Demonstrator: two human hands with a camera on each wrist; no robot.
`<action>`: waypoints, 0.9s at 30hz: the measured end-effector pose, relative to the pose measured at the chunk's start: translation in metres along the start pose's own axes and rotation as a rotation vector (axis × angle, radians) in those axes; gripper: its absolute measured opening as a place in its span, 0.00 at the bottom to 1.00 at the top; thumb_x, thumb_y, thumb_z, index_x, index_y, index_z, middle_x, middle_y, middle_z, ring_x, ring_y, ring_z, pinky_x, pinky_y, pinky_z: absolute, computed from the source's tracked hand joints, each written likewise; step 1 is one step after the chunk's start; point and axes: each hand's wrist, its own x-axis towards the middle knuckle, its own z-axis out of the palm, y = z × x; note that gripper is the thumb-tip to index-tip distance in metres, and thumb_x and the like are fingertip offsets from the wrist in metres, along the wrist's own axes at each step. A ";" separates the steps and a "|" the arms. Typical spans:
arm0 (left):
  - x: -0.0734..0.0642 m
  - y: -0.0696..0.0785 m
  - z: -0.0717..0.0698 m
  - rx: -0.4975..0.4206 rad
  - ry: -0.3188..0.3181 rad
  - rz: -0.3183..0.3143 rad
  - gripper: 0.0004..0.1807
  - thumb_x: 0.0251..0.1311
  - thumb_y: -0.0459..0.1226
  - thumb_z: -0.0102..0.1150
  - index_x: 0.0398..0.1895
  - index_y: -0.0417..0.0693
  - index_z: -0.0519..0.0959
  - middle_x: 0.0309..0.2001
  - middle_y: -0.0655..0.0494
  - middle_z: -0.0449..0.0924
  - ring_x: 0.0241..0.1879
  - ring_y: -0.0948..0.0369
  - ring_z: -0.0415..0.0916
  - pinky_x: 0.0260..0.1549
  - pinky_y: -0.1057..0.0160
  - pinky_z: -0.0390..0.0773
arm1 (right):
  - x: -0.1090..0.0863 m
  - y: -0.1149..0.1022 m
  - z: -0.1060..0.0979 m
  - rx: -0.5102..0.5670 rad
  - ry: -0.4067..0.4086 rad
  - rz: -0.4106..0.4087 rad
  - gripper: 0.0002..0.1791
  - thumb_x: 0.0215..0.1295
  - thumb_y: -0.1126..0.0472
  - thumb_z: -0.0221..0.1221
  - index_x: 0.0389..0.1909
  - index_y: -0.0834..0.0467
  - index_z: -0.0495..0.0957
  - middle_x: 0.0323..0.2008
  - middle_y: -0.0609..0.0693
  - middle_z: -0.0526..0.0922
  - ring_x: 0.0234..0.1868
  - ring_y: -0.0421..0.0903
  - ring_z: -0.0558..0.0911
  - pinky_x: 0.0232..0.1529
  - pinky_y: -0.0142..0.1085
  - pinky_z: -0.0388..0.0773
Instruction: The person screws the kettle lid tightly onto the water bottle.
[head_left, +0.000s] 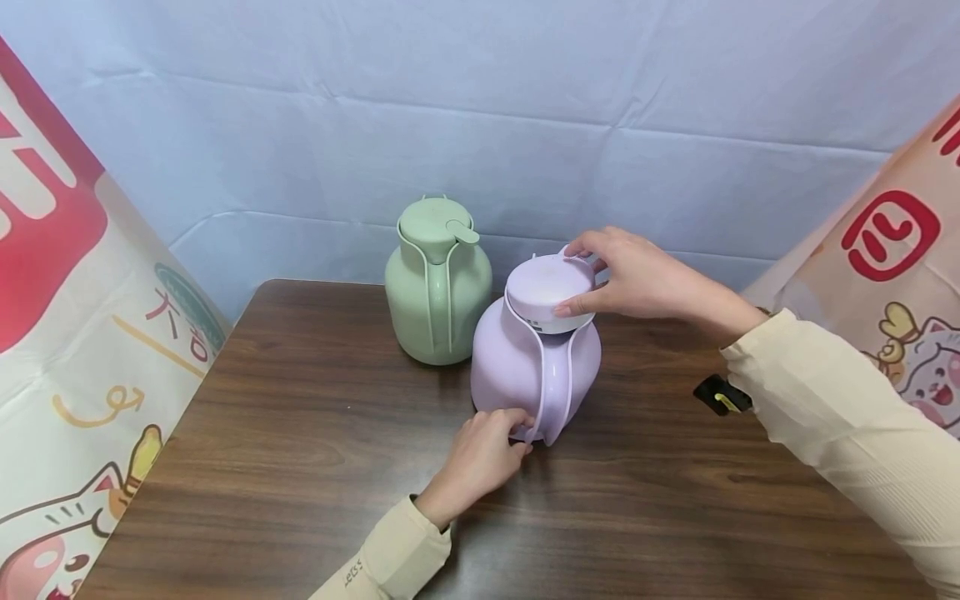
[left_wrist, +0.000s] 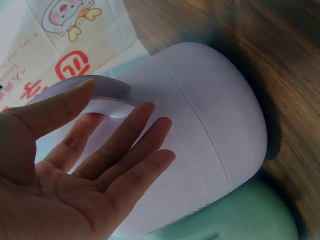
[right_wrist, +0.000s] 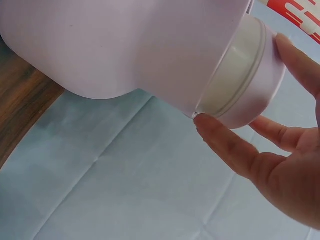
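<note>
Gripping the lid (head_left: 550, 279) of the purple jug (head_left: 506, 354) from three o'clock, the right hand (head_left: 637, 275) has its thumb and fingers spread around the edge; a pale band (right_wrist: 237, 65) shows beneath. The left hand (head_left: 483, 454) pinches the handle (head_left: 557, 387) near its lower end, at six o'clock, other fingers spread. The purple jug stands on the brown table (head_left: 300, 417), a green jug (head_left: 438, 287) at its ten o'clock.
</note>
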 end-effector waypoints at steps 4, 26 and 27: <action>0.000 0.000 0.000 -0.001 -0.002 -0.002 0.10 0.45 0.32 0.66 0.33 0.51 0.82 0.29 0.58 0.82 0.27 0.58 0.78 0.25 0.61 0.73 | 0.001 -0.001 -0.002 -0.005 -0.016 -0.001 0.33 0.46 0.50 0.69 0.51 0.63 0.71 0.47 0.60 0.71 0.44 0.54 0.75 0.44 0.47 0.69; 0.000 0.001 -0.001 -0.005 -0.008 -0.006 0.10 0.45 0.32 0.66 0.33 0.51 0.82 0.27 0.60 0.81 0.26 0.59 0.77 0.25 0.62 0.73 | 0.025 -0.006 -0.023 -0.086 -0.344 -0.031 0.37 0.50 0.46 0.65 0.59 0.59 0.69 0.56 0.58 0.71 0.49 0.56 0.74 0.49 0.49 0.67; 0.000 0.001 0.000 -0.004 -0.008 -0.006 0.10 0.45 0.32 0.66 0.32 0.51 0.82 0.27 0.61 0.81 0.27 0.59 0.77 0.25 0.61 0.73 | 0.026 -0.006 -0.023 -0.087 -0.350 -0.034 0.38 0.50 0.45 0.65 0.59 0.59 0.68 0.57 0.59 0.70 0.51 0.56 0.73 0.51 0.49 0.66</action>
